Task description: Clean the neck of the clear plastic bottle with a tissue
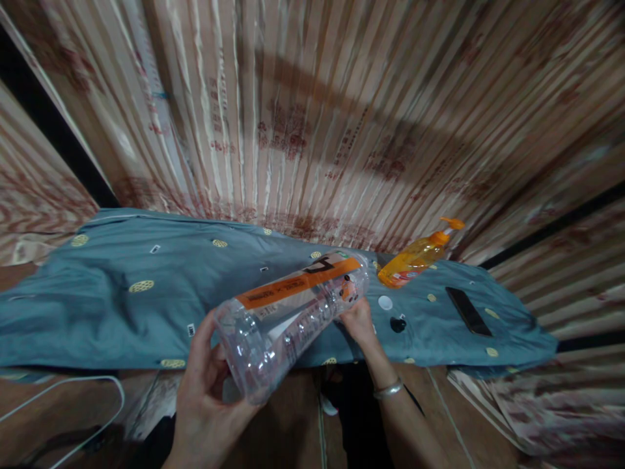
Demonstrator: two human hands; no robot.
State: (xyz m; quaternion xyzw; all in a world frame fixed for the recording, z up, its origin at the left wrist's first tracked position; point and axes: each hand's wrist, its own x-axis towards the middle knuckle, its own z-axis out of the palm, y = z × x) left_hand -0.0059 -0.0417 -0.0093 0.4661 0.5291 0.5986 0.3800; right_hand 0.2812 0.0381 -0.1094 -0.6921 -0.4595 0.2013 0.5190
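Note:
I hold a clear, empty plastic bottle (288, 312) with an orange label on its side, above the near edge of a table. My left hand (208, 397) cups its base, fingers wrapped round it. My right hand (359, 319) grips the bottle at its neck end, which is partly hidden by the fingers. A silver bracelet (388, 389) sits on my right wrist. A small white cap (385, 302) and a small black cap (398, 324) lie on the cloth just right of my right hand.
A grey-blue patterned cloth (122, 306) covers the table. An orange pump bottle (420, 255) lies on its side at the back right. A black phone (467, 311) rests further right. Stacked printed cardboard fills the background. A white cable (63, 384) runs lower left.

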